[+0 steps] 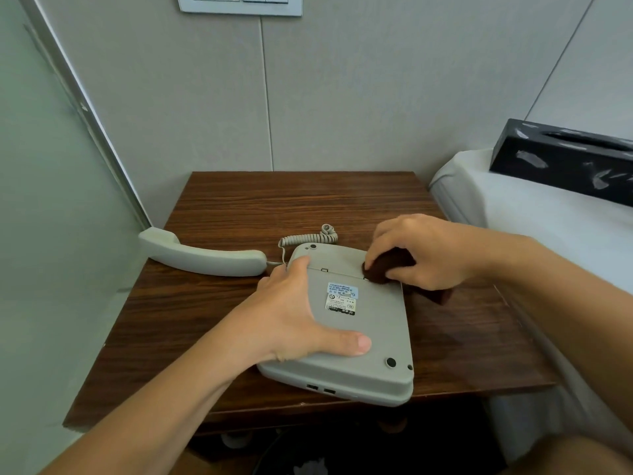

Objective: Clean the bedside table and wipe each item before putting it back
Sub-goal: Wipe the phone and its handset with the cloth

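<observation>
Two hands on the phone base (356, 323), which lies upside down on the bedside table (239, 207), near its front edge, underside with label sticker (342, 297) facing up. Left hand (291, 313) grips the base's left side: fingers curled over the far-left edge, thumb lying flat across the underside. Right hand (421, 252) pinches a bunched dark brown cloth (387, 265) and presses it against the base's far-right corner; part of the cloth trails down onto the wood at the right.

Handset (202, 255) is off the base, lying on the table to the left, its far end overhanging the table's left edge. Coiled cord (308, 238) runs from the handset's near end round behind the base (where it plugs in is hidden).

Black tissue box (561, 159) sits on the white bed (534, 214) at right, well apart from the table. Wall switch plate (239, 3) at top edge, partly cropped.
</observation>
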